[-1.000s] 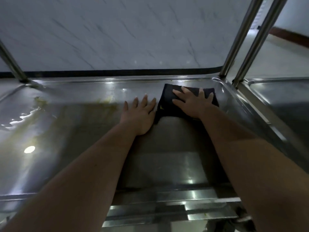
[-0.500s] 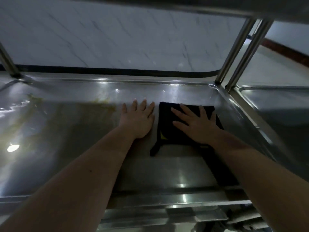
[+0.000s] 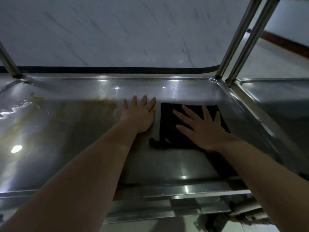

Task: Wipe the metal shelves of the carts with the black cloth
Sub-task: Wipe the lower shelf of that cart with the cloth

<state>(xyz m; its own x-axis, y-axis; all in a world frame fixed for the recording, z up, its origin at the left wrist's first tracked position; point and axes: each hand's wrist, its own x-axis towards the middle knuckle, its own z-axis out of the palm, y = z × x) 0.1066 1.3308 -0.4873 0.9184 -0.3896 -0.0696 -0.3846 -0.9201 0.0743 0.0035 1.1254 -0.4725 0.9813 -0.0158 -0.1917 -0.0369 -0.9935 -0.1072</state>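
A black cloth (image 3: 168, 124) lies flat on the right part of the cart's metal shelf (image 3: 75, 131). My right hand (image 3: 200, 128) presses on the cloth with fingers spread and straight. Just left of the cloth, my left hand (image 3: 140, 114) rests palm-down on the bare metal, fingers straight and together. A yellowish-brown smear (image 3: 105, 99) and wet streaks (image 3: 15, 109) mark the shelf's left half.
Two upright metal posts (image 3: 240, 37) rise at the back right corner, another post (image 3: 8, 62) at the back left. A second cart's shelf (image 3: 275, 97) adjoins on the right. A white marbled wall stands behind. The shelf's raised front rim (image 3: 167, 190) is near me.
My right hand has drawn the cloth back from the far right corner toward me. The left hand has stayed in place on the shelf.
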